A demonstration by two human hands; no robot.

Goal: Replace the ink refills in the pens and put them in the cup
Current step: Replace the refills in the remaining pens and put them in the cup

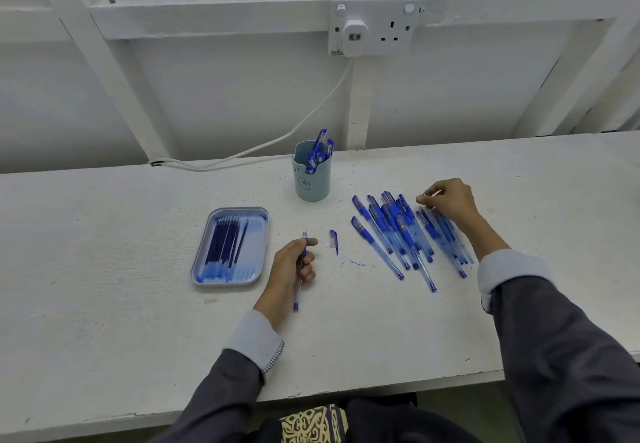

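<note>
The pen (pixel 297 290) in work is a light, stiff plastic barrel with a smooth, clear lower body that is likely slippery. The blue grip section near the tip is judged the surest place to hold while the refill is drawn out. The left hand (pixel 290 269) lies on the worktop (pixel 104 234), its fingers curled around the pen's upper half, tip pointing to 12 o'clock. The pen's cap (pixel 333 240) lies just beside it at 2 o'clock. The tray (pixel 204 240) of thin, easily bent refills (pixel 225 245) is at 9 o'clock, and the cup (pixel 311 188), already holding pens, is at 12 o'clock. The right hand (pixel 448 200) is at 2 o'clock at the far end of the pen pile (pixel 391 231). Its wrist is bent down and its fingers are curled, pinching what appears to be a thin pale piece (pixel 433 194) that is too small to identify.
</note>
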